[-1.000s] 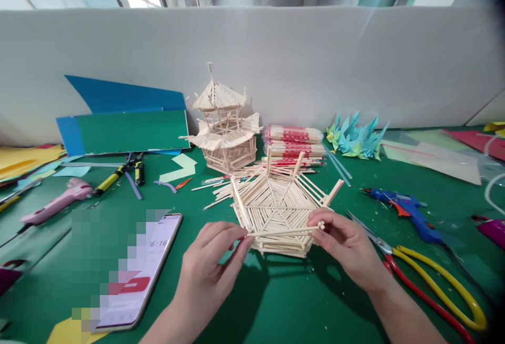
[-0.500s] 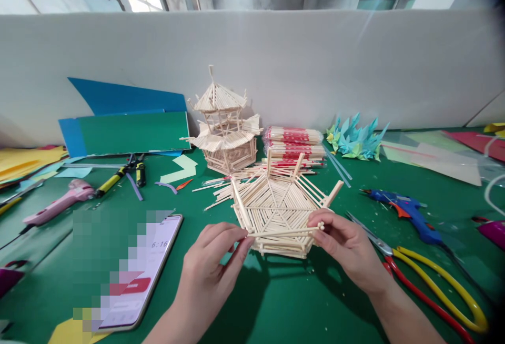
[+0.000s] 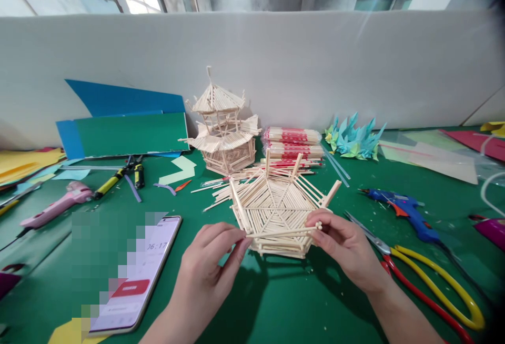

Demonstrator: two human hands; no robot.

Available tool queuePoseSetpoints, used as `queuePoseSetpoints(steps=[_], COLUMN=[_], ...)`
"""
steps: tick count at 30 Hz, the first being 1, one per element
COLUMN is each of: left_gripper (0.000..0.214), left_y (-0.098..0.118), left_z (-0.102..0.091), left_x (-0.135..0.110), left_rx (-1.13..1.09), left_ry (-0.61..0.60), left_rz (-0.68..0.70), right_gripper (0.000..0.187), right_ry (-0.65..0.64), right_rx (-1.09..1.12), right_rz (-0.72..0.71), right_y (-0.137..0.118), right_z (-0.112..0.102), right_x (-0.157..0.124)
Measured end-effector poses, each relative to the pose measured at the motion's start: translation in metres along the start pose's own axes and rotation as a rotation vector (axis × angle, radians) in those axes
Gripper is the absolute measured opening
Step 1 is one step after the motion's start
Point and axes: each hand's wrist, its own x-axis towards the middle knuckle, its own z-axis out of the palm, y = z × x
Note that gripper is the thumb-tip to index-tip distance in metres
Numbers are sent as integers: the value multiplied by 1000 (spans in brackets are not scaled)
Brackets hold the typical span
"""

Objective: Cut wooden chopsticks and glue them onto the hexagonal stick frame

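A hexagonal base of pale wooden sticks (image 3: 280, 196), with short stick posts rising from its corners, sits on the green table in front of me. Along its near edge runs a thin wooden stick (image 3: 282, 232). My left hand (image 3: 213, 267) pinches the left end of this stick between thumb and forefinger, beside the near left corner. At the other end, my right hand (image 3: 349, 246) is closed around the stick by the near right post, whose tips (image 3: 319, 225) show between the fingers. My fingers hide both near corners.
Behind stand a stick pagoda (image 3: 224, 133), packs of sticks (image 3: 294, 143) and blue folded paper (image 3: 355, 138). To the right lie a blue glue gun (image 3: 410, 215) and scissors (image 3: 437, 275); to the left, a phone (image 3: 136, 281), pink glue gun (image 3: 59, 207) and pliers (image 3: 112, 181).
The view has shifted very slightly. Both hands keep their hold on the stick at nearly the same place along the base's near edge.
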Motion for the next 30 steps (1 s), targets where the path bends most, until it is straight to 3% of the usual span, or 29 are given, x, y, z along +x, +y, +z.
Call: queuePoseSetpoints(steps=[12, 16, 20, 22, 25, 27, 30], left_gripper=[11, 12, 11, 11, 11, 12, 14], left_y=[2, 1, 3, 9, 20, 28, 36], left_z=[-11, -18, -27, -29, -29, -27, -24], left_x=[-2, -9, -16, -15, -9, -4, 4], left_rx=[-206, -252, -295, -299, -285, -275, -266], left_ry=[-173, -199, -252, -303, -366, -411, -462], left_rz=[-50, -70, -85, -61, 21, 68, 104], right_gripper=[12, 28, 30, 29, 19, 12, 16], right_ry=[3, 67, 245, 132, -221, -370, -496], right_rx=[-50, -8, -234, -465, -683, -745, -745], right_rz=[32, 72, -144, -316, -424, -362, -220], right_y=[-2, -6, -37, -59, -84, -92, -93], right_z=[-2, -4, -2, 4, 18, 27, 30], right_x=[-1, -6, -16, -19, -18, -15, -13])
